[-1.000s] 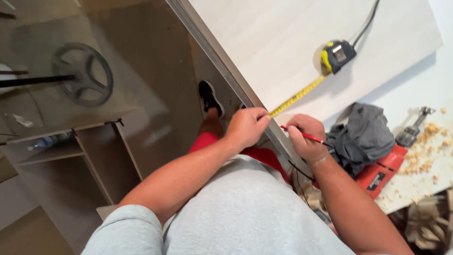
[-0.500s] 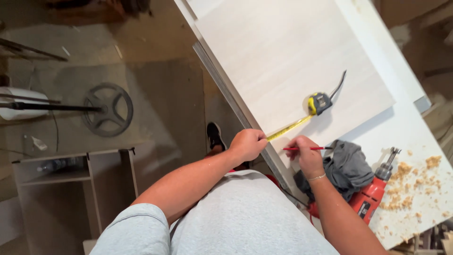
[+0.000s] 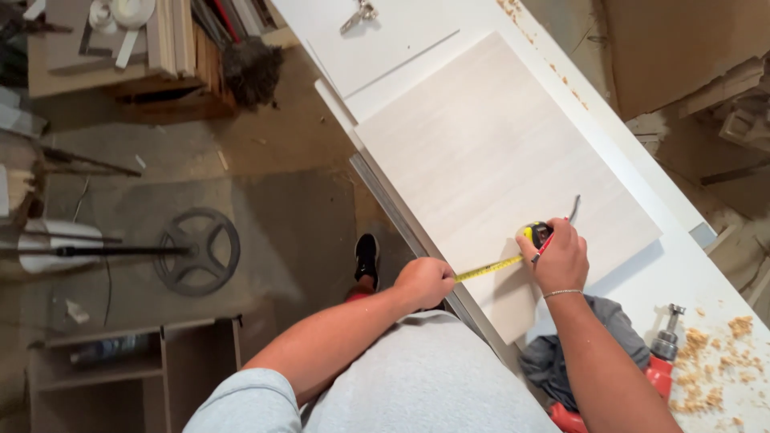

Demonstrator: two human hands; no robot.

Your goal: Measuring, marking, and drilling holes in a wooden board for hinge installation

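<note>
Since the earlier frame, right hand point(image 3: 561, 261) moved up onto yellow-black tape measure case point(image 3: 536, 234), fingers closed over it. I note left hand point(image 3: 425, 281) pinching yellow tape blade point(image 3: 489, 269) at near edge of pale wood-grain rectangular panel point(image 3: 497, 152) on white workbench point(image 3: 690, 273). Red drill point(image 3: 658, 369) close by.

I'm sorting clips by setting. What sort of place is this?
Probably a woodworking shop: a tape measure stretched across a pale board, a red drill and wood shavings on the white bench.

yellow tape measure point(image 3: 536, 234), blade extended across pale panel point(image 3: 497, 152)
</note>
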